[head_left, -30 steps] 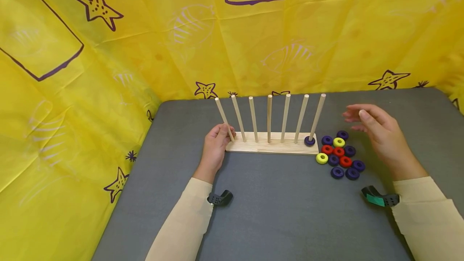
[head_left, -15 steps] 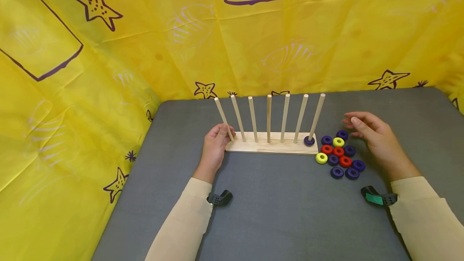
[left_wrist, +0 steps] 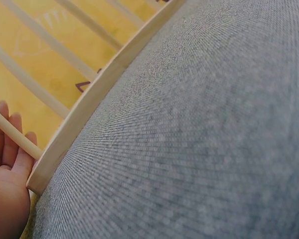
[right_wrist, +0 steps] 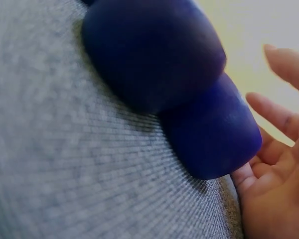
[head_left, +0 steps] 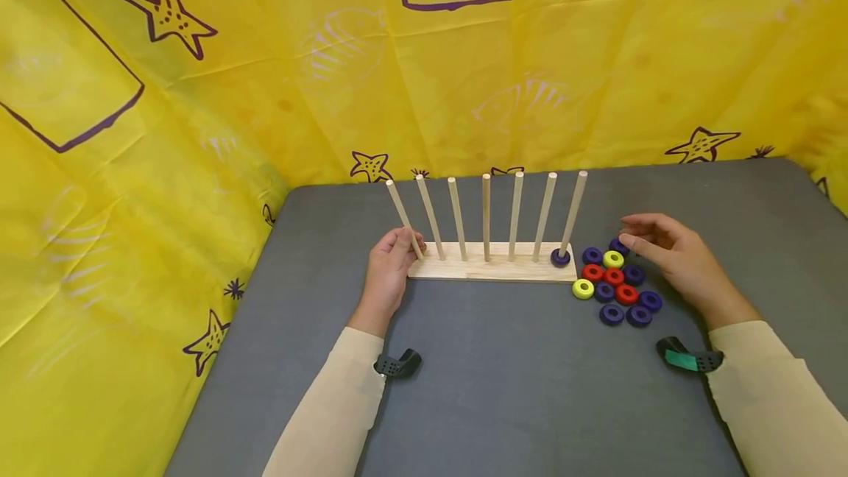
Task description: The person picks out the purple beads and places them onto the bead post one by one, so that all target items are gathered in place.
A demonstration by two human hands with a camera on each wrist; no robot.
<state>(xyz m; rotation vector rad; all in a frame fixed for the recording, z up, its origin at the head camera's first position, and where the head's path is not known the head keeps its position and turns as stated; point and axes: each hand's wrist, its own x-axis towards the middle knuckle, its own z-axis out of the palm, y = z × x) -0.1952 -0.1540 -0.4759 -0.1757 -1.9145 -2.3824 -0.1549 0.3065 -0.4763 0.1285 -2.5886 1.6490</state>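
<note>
My left hand (head_left: 387, 271) holds the left end of a wooden peg stand (head_left: 490, 269), its fingers about the leftmost peg (head_left: 402, 216). In the left wrist view that peg lies across the fingers (left_wrist: 10, 144); the thumb is out of sight there. A dark blue ring (head_left: 560, 264) sits at the foot of the rightmost peg. Thumb and fingers apart, my right hand (head_left: 679, 263) hovers at the farthest blue ring (head_left: 615, 247) of a loose group. In the right wrist view, its fingers (right_wrist: 276, 112) stand behind two blue rings, without pinching them.
Several blue rings, red rings (head_left: 626, 302) and two yellow rings (head_left: 583, 296) lie flat right of the stand. A grey cloth (head_left: 503, 374) covers the table. A yellow patterned curtain (head_left: 450, 87) hangs behind and at the left.
My right hand has come down and nearer, its thumb now at the farthest blue ring. The left hand keeps its hold on the stand. The head view has shifted slightly.
</note>
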